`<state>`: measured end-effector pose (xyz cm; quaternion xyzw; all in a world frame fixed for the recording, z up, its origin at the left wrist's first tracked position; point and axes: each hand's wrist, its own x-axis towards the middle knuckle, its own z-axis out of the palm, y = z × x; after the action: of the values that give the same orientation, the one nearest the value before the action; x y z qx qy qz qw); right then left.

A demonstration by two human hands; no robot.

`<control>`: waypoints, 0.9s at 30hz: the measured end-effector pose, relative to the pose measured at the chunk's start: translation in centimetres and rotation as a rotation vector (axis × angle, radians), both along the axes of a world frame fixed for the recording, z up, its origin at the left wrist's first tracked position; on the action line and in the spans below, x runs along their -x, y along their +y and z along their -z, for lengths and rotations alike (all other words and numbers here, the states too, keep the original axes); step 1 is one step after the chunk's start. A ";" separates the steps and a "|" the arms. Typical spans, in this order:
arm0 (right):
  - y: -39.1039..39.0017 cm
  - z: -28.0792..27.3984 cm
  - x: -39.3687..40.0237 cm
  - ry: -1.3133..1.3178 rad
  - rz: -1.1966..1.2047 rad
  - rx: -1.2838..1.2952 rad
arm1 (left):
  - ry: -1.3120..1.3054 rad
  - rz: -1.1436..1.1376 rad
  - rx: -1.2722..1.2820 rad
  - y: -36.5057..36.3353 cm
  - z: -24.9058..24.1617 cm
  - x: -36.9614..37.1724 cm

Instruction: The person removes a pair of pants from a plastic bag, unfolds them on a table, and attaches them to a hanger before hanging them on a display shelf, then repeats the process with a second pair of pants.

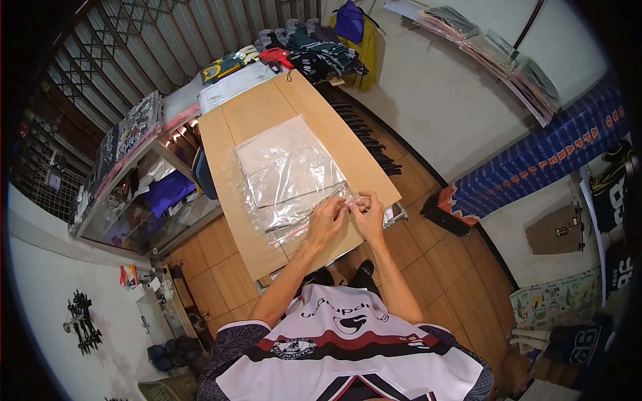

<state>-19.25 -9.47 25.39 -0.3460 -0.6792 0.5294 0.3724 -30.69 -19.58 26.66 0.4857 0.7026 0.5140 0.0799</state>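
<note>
A folded beige garment [274, 144] lies flat on the wooden table, inside or under shiny clear plastic packaging [304, 170]. At the packaging's near right corner, my left hand [326, 219] pinches the clear plastic between thumb and fingers. Close beside it, almost touching, my right hand [366, 210] is also closed on the plastic edge. The bit of plastic between the fingertips is small and partly hidden by them. A reddish strip [287, 237] runs along the packaging's near edge.
The wooden table [361, 154] carries a red tape dispenser [275, 59], papers [237, 87] and a pile of dark gloves or socks [328, 53] at its far end. A glass cabinet [127, 200] stands left. Blue stacked boxes [535, 157] line the right wall.
</note>
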 end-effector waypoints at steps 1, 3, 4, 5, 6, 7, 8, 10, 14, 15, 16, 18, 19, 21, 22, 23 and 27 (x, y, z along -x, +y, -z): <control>-0.1 0.0 0.0 0.007 0.009 0.008 | 0.041 0.001 0.016 0.0 -0.2 0.0; 0.0 0.3 0.1 0.028 0.020 0.024 | 0.126 -0.011 0.015 0.0 -0.3 0.0; 0.1 0.6 0.3 0.040 0.022 0.032 | 0.167 -0.017 0.015 0.1 -0.2 0.0; 0.2 0.8 0.3 0.052 0.024 0.039 | 0.185 -0.027 0.014 0.2 -0.2 -0.1; 0.3 1.0 0.4 0.039 0.019 0.052 | 0.203 -0.035 0.014 0.4 -0.1 -0.2; 0.5 1.2 0.4 0.026 0.015 0.064 | 0.221 -0.043 0.013 0.5 0.0 -0.2; 0.6 1.4 0.4 0.013 0.012 0.076 | 0.221 -0.052 0.019 0.7 0.1 -0.3; 0.9 1.1 0.4 -0.014 0.017 0.110 | 0.221 -0.066 0.029 1.1 0.2 -0.2; 0.6 0.2 0.7 -0.150 0.084 0.089 | 0.204 -0.098 0.037 1.5 0.2 -0.4; 0.5 -0.4 0.8 -0.208 0.070 0.052 | 0.195 -0.106 0.042 1.5 0.2 -0.4; 0.3 -1.1 0.7 -0.268 0.057 0.016 | 0.185 -0.115 0.048 1.5 0.2 -0.4; -0.1 -2.0 0.6 -0.336 0.043 -0.040 | 0.196 -0.114 0.043 1.5 0.2 -0.4; -0.3 -2.3 0.7 -0.344 0.041 -0.060 | 0.201 -0.113 0.041 1.5 0.3 -0.3; -0.6 -2.2 0.7 -0.361 0.041 -0.114 | 0.205 -0.109 0.034 1.5 0.3 -0.3; -0.7 -2.0 0.8 -0.369 0.044 -0.148 | 0.208 -0.107 0.029 1.6 0.4 -0.3; -0.7 -1.8 0.9 -0.376 0.047 -0.183 | 0.203 -0.107 0.034 1.6 0.4 -0.3; -1.1 -1.3 1.1 -0.428 0.061 -0.264 | 0.196 -0.108 0.049 1.5 0.2 -0.3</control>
<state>-20.34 -10.55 26.64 -0.4188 -0.7952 0.3392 0.2779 -30.40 -18.08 26.44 0.4928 0.7444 0.4505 -0.0052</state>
